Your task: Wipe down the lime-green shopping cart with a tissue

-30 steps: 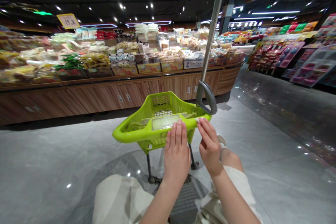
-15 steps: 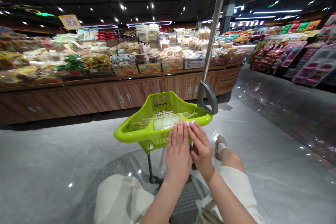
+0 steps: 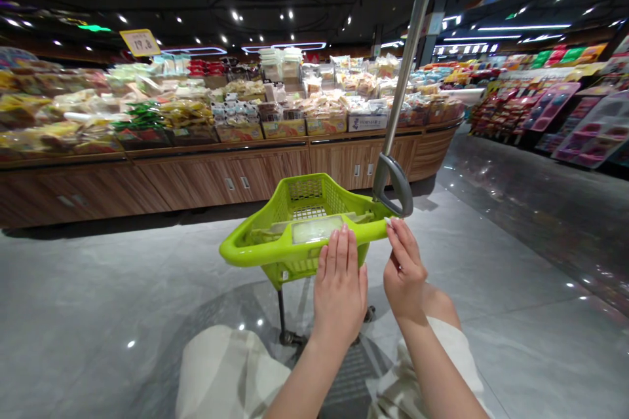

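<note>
A small lime-green shopping cart with a perforated basket stands in front of me. My left hand lies on its handlebar, fingers stretched out flat, just by the clear panel. At the right end of the bar, below the grey loop, my right hand is closed in a pinch. A bit of white tissue shows at its fingertips, against the bar; most of it is hidden by the fingers.
A metal pole rises from the cart's right side. Behind the cart runs a long wooden display counter heaped with packaged food, with a price sign above. More shelves stand at the right, across the shiny grey floor.
My right hand has slid to the right along the handlebar with the white tissue, away from my left hand. My left hand stays on the bar. The view has shifted slightly.
</note>
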Action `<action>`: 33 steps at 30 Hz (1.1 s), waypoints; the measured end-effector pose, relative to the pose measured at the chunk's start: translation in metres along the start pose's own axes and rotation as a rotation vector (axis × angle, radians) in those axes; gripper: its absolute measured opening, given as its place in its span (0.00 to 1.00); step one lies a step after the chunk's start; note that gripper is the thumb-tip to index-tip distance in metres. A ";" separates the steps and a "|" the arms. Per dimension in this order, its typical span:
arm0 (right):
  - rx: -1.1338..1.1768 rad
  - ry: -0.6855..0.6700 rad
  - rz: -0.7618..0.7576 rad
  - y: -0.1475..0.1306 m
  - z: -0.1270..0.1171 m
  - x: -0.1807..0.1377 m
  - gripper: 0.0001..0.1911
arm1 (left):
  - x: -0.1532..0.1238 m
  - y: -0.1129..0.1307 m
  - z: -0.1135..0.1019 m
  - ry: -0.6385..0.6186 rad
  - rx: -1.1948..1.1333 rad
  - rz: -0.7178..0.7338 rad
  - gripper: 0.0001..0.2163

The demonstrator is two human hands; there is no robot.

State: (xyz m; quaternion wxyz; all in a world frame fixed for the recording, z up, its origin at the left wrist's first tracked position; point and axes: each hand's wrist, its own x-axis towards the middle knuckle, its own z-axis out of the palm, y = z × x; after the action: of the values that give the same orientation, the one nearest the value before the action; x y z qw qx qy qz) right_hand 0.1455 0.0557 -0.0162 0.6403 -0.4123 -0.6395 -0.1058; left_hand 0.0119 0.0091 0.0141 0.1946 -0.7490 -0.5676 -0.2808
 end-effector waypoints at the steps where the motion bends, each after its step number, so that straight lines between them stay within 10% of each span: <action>1: 0.018 -0.030 -0.014 -0.005 0.001 -0.001 0.33 | 0.000 0.000 0.001 0.005 0.001 -0.001 0.29; 7: 0.142 -0.262 -0.144 -0.014 -0.005 -0.001 0.35 | -0.002 -0.002 0.001 0.031 0.023 -0.002 0.30; 18: 0.016 0.010 0.064 0.003 -0.010 0.006 0.31 | -0.002 -0.002 -0.001 0.013 0.033 -0.004 0.29; 27: 0.192 -0.263 -0.085 -0.039 0.005 -0.008 0.35 | -0.005 -0.003 0.004 0.018 0.078 0.023 0.31; 33: 0.081 -0.148 -0.079 -0.007 -0.007 -0.002 0.36 | -0.004 -0.005 0.001 0.007 0.050 0.025 0.32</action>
State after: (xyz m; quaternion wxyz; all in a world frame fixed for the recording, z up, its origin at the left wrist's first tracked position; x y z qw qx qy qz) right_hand 0.1456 0.0456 -0.0146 0.6029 -0.3671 -0.7044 -0.0742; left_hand 0.0066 0.0080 0.0105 0.2191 -0.7500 -0.5642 -0.2666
